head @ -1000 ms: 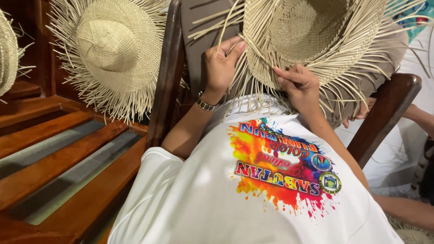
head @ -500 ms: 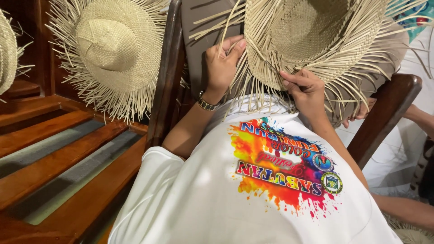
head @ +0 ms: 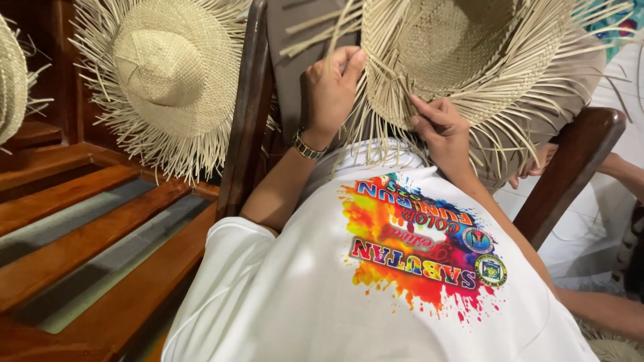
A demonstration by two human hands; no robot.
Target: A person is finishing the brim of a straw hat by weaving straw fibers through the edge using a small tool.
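**Both hands on the brim of an unfinished straw hat**

I hold a woven straw hat (head: 463,60) up in front of me, crown facing me, with its loose unwoven strands fanning out all around the brim. My left hand (head: 332,87) grips the brim's left edge: the fingers (head: 349,60) are curled tight round a bundle of strands, the thumb tucked behind where I cannot see it. A metal wristwatch (head: 307,144) sits on that wrist. My right hand (head: 439,124) is at the lower edge of the brim, its fingers (head: 419,104) pinched narrow on a few strands just where the weave ends.

The hat rests above my lap, against a grey-brown cushion (head: 288,60) on the wooden chair (head: 245,114) ahead of me. I wear a white T-shirt (head: 282,302) with a bright splash print on the chest.

To the left a second straw hat (head: 164,77) with the same ragged fringe leans near a dark wooden bench (head: 74,248) of long slats; part of a third hat (head: 12,80) shows at the left border. At the right, beyond the chair's arm (head: 570,167), another person's arm (head: 604,312) lies low.
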